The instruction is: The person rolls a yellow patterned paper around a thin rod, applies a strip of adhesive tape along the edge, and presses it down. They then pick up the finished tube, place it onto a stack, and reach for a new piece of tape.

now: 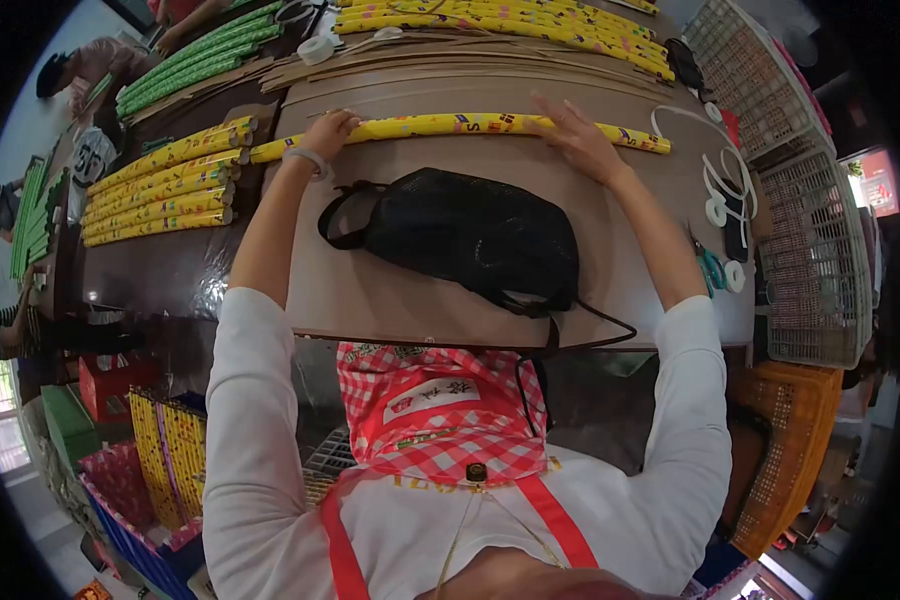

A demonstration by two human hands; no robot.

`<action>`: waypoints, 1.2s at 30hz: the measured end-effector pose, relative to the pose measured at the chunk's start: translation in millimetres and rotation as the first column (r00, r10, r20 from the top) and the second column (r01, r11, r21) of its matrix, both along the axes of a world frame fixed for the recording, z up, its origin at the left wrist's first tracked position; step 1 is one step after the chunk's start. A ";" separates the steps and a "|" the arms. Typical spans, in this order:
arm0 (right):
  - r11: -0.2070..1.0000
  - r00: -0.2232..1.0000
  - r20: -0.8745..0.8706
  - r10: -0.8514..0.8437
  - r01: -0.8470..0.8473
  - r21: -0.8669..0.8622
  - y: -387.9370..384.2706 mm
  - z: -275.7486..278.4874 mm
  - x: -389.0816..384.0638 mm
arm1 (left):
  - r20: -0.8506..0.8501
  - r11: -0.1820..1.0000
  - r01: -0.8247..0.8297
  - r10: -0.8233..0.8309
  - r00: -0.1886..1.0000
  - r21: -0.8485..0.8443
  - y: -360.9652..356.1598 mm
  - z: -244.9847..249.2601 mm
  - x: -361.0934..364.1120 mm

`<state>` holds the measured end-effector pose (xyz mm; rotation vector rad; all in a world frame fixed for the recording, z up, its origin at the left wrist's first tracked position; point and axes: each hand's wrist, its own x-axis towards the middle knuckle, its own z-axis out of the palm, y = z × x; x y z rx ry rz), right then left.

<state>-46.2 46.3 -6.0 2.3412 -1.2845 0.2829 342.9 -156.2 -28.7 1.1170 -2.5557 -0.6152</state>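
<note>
A long yellow roll of printed wrapping paper [450,125] lies across the table in front of me. My left hand [328,135], with a pale band on the wrist, has its fingers curled over the roll toward its left part. Farther right, my right hand [584,143] rests against the same roll with its fingers stretched out and apart. Between my forearms a black mesh bag [470,235] with straps lies on the table. A stack of similar yellow rolls [160,190] is just left of my left hand.
More yellow rolls [510,25] and green rolls [200,60] lie at the back. Scissors [710,268], tape rolls [735,276] and white strips sit on the table [370,300] at right. Wire baskets [810,250] stand beyond its right edge. Other people are at the left.
</note>
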 end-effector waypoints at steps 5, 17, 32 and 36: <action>0.954 0.929 0.279 -0.242 0.176 0.242 -2.6 -2.0 9.4 | 0.002 1.000 -0.013 0.013 1.000 -0.021 -2.4 -7.1 -1.4; 0.953 0.935 0.209 -0.286 0.300 -0.039 97.4 77.2 59.2 | -0.439 0.433 0.448 0.893 -0.095 0.782 203.1 91.1 -95.3; 0.905 0.877 0.273 -0.394 0.422 -0.049 190.0 83.0 91.3 | -0.517 0.440 0.570 0.855 -0.030 0.694 245.5 94.8 -106.9; 0.875 0.887 0.198 -0.416 0.450 -0.179 207.3 75.7 87.1 | -0.604 0.623 0.343 0.777 -0.176 0.703 222.2 87.0 -71.1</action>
